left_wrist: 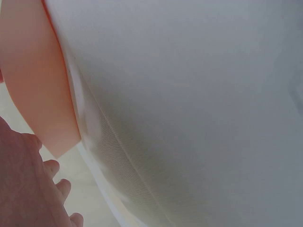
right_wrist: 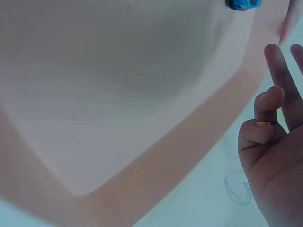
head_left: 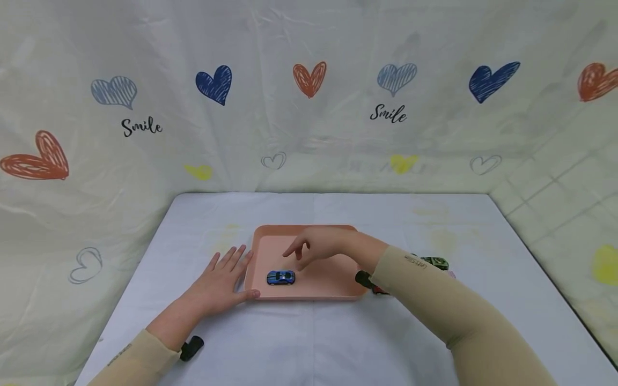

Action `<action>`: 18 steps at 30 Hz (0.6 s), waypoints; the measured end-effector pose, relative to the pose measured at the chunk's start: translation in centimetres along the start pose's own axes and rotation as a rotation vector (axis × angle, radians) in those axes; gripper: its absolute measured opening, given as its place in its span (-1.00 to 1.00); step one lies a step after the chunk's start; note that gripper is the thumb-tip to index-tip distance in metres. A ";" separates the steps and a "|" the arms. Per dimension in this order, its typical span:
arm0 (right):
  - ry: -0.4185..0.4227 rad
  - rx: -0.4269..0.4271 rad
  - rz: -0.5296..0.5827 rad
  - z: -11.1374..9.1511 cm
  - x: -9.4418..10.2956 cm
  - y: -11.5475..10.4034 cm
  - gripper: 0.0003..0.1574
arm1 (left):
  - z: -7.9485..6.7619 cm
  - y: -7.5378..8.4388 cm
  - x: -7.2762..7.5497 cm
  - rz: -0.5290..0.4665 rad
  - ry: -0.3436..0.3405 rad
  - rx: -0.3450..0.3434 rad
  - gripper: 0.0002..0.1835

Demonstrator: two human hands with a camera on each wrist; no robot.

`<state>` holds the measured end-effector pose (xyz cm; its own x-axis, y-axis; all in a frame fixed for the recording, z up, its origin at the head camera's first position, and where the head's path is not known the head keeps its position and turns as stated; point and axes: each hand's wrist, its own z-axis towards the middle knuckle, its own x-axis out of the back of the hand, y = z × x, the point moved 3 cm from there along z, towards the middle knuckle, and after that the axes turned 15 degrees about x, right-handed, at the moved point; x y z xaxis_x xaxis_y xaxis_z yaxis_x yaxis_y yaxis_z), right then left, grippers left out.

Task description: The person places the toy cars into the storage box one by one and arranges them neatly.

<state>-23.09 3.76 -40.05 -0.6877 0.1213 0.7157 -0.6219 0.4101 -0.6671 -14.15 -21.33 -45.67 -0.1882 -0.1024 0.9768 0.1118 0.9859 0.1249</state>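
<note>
A blue toy car (head_left: 280,277) stands in the left part of a shallow pink tray (head_left: 314,296). My left hand (head_left: 219,284) lies spread at the tray's left side, its thumb at the near left corner. The left wrist view shows part of this hand (left_wrist: 28,184) beside the tray wall (left_wrist: 38,80). Over the tray, up and right of the car, my right hand (head_left: 321,246) hovers holding nothing. Some fingers of that hand (right_wrist: 279,156) are extended and others bent in the right wrist view, where the blue car (right_wrist: 244,4) shows at the top edge.
A green patterned toy car (head_left: 436,262) and a red object (head_left: 379,290) lie right of the tray, partly hidden by my right forearm. White cloth covers the table (head_left: 270,343). Behind it hangs a curtain (head_left: 309,128) printed with hearts.
</note>
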 end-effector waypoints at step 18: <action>0.168 -0.067 0.015 -9.3 2.2 1.5 -0.54 | -0.1 0.1 0.1 0.002 0.017 0.006 0.09</action>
<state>-22.04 13.02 -37.54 -0.6211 0.2746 0.7341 -0.5819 0.4659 -0.6666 -14.03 -21.31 -45.53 -0.1713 -0.1022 0.9799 0.1060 0.9869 0.1214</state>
